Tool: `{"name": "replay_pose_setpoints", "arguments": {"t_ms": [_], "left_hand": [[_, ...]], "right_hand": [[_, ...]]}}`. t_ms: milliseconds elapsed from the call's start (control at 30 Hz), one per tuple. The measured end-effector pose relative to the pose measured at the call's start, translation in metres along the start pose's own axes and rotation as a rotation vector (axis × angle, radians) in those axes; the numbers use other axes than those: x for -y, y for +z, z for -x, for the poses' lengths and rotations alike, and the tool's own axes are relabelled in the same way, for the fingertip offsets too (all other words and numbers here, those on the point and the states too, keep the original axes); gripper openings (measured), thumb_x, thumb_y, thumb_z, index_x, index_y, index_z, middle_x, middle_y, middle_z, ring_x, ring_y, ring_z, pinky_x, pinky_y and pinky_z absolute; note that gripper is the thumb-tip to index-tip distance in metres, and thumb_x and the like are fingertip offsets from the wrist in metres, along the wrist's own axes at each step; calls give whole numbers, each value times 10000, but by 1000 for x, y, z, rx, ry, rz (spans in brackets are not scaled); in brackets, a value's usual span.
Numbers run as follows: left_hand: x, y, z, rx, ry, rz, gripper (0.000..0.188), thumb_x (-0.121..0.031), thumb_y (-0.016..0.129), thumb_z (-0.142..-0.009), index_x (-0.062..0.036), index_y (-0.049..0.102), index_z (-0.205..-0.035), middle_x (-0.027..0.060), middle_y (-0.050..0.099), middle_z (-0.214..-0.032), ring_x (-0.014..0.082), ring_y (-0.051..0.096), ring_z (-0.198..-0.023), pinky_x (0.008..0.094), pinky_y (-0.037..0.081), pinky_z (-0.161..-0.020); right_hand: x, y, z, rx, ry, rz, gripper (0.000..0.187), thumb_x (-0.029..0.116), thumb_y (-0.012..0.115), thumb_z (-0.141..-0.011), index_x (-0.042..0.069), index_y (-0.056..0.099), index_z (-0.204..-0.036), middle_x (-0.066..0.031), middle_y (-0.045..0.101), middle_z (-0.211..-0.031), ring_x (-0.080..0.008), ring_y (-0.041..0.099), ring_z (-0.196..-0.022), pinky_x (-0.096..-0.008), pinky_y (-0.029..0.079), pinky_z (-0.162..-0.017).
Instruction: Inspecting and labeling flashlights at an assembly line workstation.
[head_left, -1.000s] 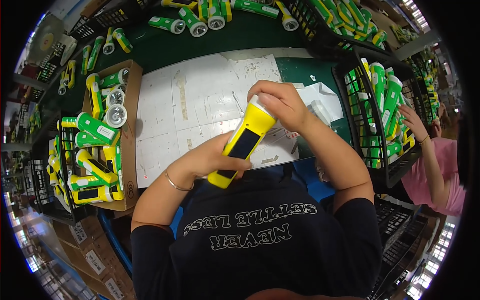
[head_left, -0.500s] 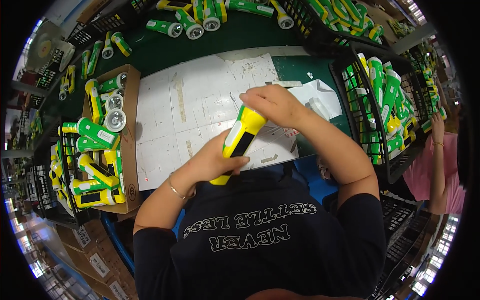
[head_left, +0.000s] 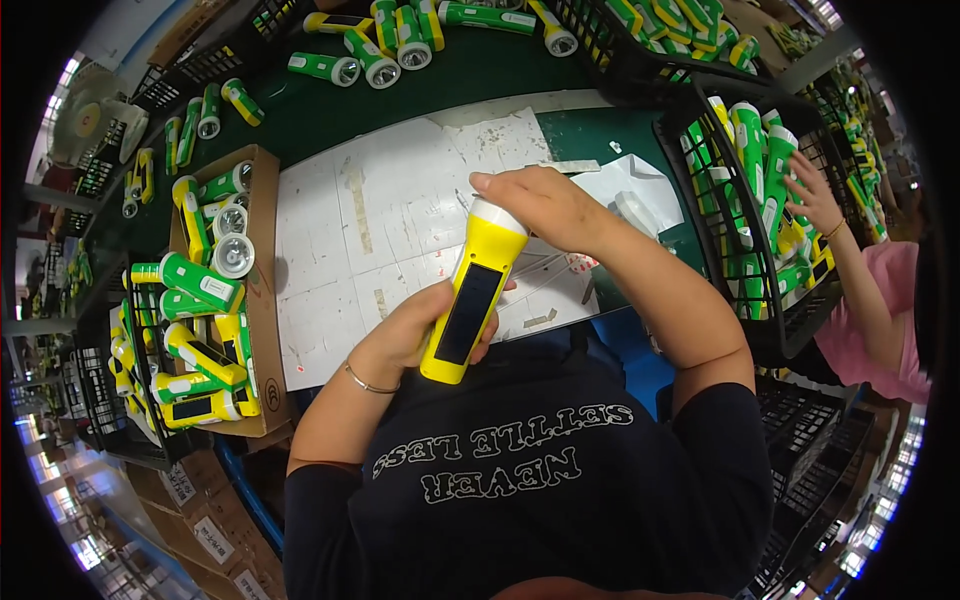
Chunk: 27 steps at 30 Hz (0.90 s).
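A yellow and green flashlight [head_left: 482, 250] with a dark rectangular panel along its side stands tilted over the near edge of the white board. My left hand [head_left: 412, 325] is wrapped round the lower body, with fingertips showing past its right side. At the upper end my right hand [head_left: 548, 205] is laid over the white rim, curled against the head. Its far fingers and the lens are hidden. The panel faces up toward me.
To the left, a cardboard box [head_left: 265, 300] and a black crate hold flashlights. More lie on the green table [head_left: 310, 105]. A black crate [head_left: 765, 270] of flashlights stands at right, with a co-worker's hand [head_left: 815, 195] over it. White paper [head_left: 655, 190] lies beside the board [head_left: 330, 250].
The flashlight has turned in my hands, so its dark panel now faces up and more of the white rim shows. The co-worker's hand has moved in over the right crate.
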<state>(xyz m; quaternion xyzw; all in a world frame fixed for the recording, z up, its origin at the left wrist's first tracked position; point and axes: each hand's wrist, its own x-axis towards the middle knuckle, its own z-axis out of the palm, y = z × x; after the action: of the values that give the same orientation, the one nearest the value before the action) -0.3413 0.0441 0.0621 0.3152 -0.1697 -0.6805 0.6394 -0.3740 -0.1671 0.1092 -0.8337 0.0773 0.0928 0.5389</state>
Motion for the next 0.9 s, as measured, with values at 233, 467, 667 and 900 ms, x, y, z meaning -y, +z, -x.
{"name": "replay_pose_setpoints", "arguments": {"t_ms": [233, 467, 667, 900], "left_hand": [[9, -18, -7, -50, 216, 298, 542, -349, 455, -918, 10, 328, -1305, 135, 552, -984, 235, 579, -913, 421, 503, -810], [-4, -8, -19, -445, 235, 153, 410, -420, 416, -929, -60, 469, -1119, 109, 576, -919, 207, 603, -766, 338, 532, -664], [-4, -20, -27, -509, 252, 229, 384, -451, 451, -910, -92, 482, -1043, 74, 562, -837, 169, 573, -657, 314, 500, -539], [-5, -19, -31, -480, 262, 250, 421, -464, 453, -906, -61, 486, -1019, 82, 558, -772, 178, 563, -608, 317, 497, -524]], "right_hand": [[-31, 15, -14, -308, -327, -328, 308, 308, 448, -915, 39, 578, -989, -18, 556, -703, -74, 475, -605, -213, 393, -586], [-54, 27, 18, -213, -180, -478, 290, 303, 412, -935, 58, 544, -1018, -21, 547, -687, -2, 295, -485, -159, 225, -459], [-53, 42, 34, -141, -120, -480, 263, 266, 421, -938, 46, 555, -990, -3, 541, -696, -23, 390, -571, -174, 308, -530], [-59, 56, 41, -82, -174, -527, 200, 194, 507, -914, -2, 545, -918, -6, 540, -706, -50, 488, -649, -200, 402, -598]]}}
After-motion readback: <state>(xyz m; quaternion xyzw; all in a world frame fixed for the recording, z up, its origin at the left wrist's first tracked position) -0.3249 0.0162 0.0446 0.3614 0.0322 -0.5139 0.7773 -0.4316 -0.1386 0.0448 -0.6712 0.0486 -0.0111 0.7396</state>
